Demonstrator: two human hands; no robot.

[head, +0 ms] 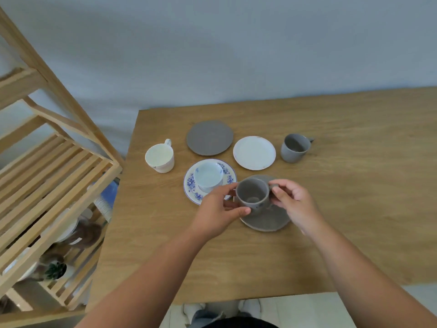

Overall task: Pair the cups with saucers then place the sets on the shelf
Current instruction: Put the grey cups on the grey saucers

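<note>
A grey cup (252, 195) stands over a grey saucer (267, 221) near the middle of the wooden table (354, 185). My left hand (218, 209) grips the cup's left side. My right hand (294, 204) pinches its handle on the right. Whether the cup touches the saucer I cannot tell. A blue-flowered cup (208, 176) sits on its matching saucer (191, 185) just to the left. A white cup (160, 158), a second grey saucer (210, 137), a white saucer (254, 152) and another grey cup (294, 147) stand separately behind.
A wooden slatted shelf (54, 176) stands to the left of the table, with a small potted plant (55, 269) and other items on its lower levels. A grey wall runs behind. The table's near edge is close to my body.
</note>
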